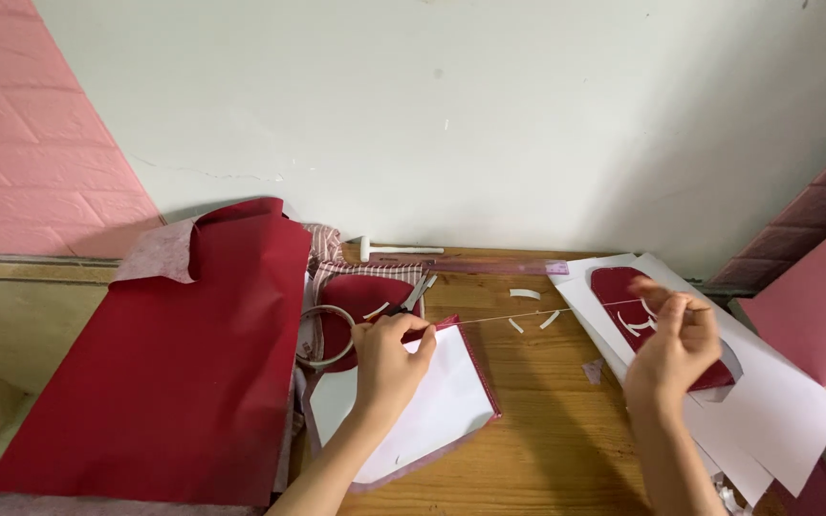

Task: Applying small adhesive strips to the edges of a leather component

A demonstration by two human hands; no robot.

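On a wooden table (547, 420) against a pale wall, a person's two bare hands stretch a thin pale thread (528, 313) between them. The left hand (389, 358) rests on a white paper piece (432, 406) edged with dark red material; its fingers are curled together, with thumb and fingertips pinching the left end of the thread at the paper's upper corner. The right hand (676, 344) is raised just above the table to the right, its fingers drawn together and pinching the other end, so the thread runs taut and nearly level from one hand to the other.

Just beyond the left fingers lie scissors (411, 298) on a dark red cut shape, with a tape measure loop (322, 334) beside them. To the left of that hand a large dark red sheet (174, 373) spreads over the table edge, one corner folded back to show a pale underside. Beyond the thread lie a few small curved white offcuts (526, 294), a long clear pink ruler (475, 265) and a small white mallet (389, 250) near the wall. Under and behind the right fingers sits a stack of white paper sheets (786, 411) carrying another dark red curved piece (619, 287).
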